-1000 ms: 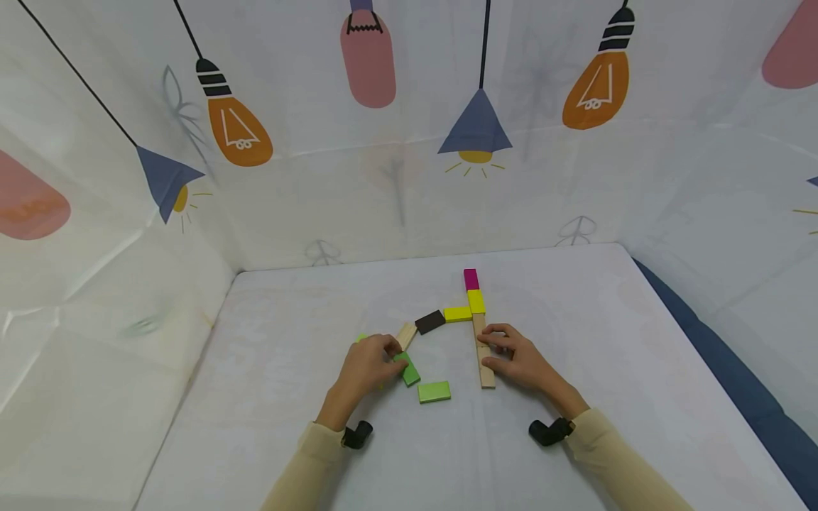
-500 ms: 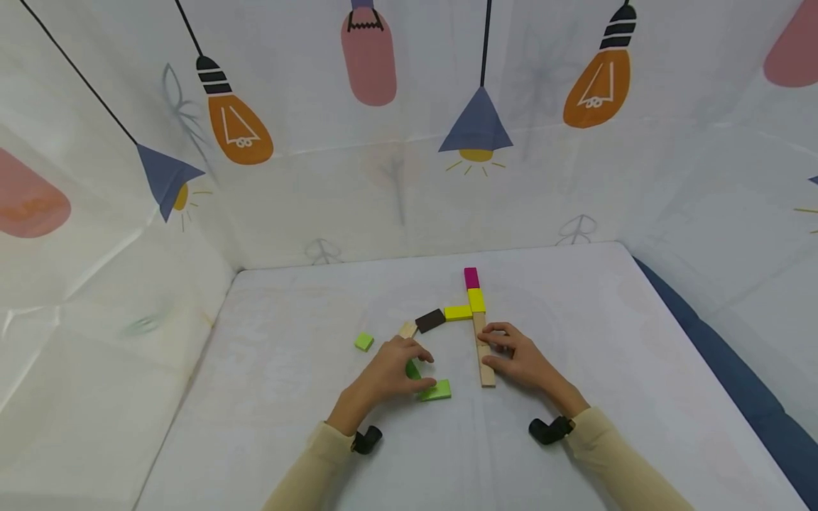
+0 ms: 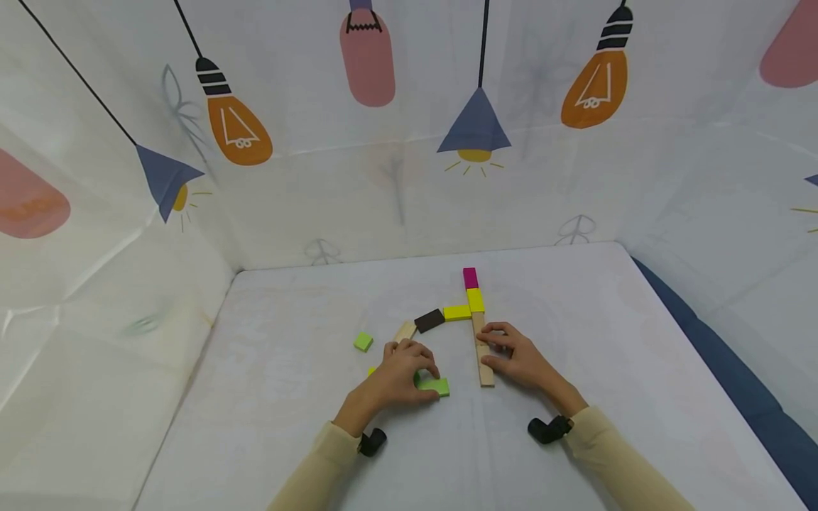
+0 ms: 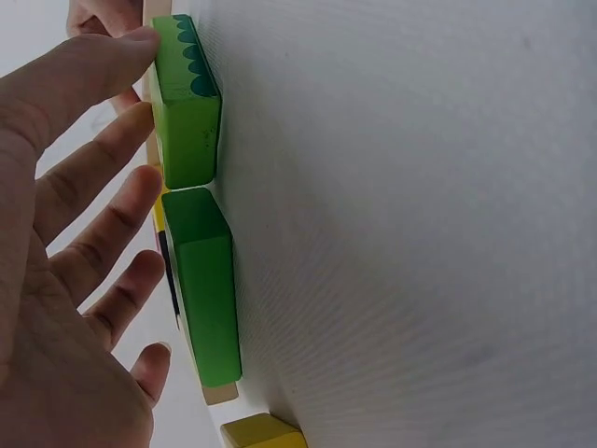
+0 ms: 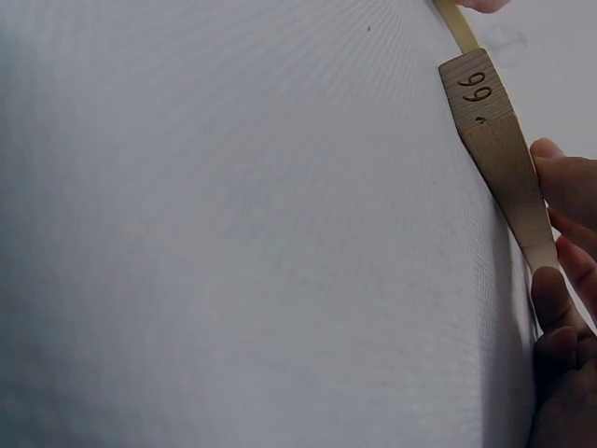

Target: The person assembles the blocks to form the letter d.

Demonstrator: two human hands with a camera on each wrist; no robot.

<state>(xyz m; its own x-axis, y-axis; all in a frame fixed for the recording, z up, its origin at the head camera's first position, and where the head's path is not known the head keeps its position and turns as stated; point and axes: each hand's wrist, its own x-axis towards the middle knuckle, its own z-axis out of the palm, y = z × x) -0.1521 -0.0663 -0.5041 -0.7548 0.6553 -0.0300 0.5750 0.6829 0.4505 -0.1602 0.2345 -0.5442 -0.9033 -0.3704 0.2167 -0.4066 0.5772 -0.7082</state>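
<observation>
My left hand (image 3: 402, 376) bends over a light green block (image 3: 442, 387), pinching it between thumb and index finger. In the left wrist view the thumb tip meets this block (image 4: 191, 121), which has a dark scalloped pattern. A darker green block (image 4: 207, 289) lies end to end with it under the other, spread fingers; the hand mostly hides it from above. My right hand (image 3: 517, 358) rests relaxed fingertips on a straight row of wooden blocks (image 3: 488, 376). In the right wrist view, the fingers lie along a wooden block (image 5: 504, 159) with engraved marks.
A curve of blocks runs from a wooden one (image 3: 405, 330) through a dark brown one (image 3: 429, 321) to a yellow one (image 3: 456, 313). A second yellow block (image 3: 476, 300) and a magenta one (image 3: 470, 277) top the wooden row. A small green piece (image 3: 363, 342) lies left.
My left hand has let go of the darker green block and moved right and toward me, onto the light green block. The small green piece came into sight. My right hand has stayed put.
</observation>
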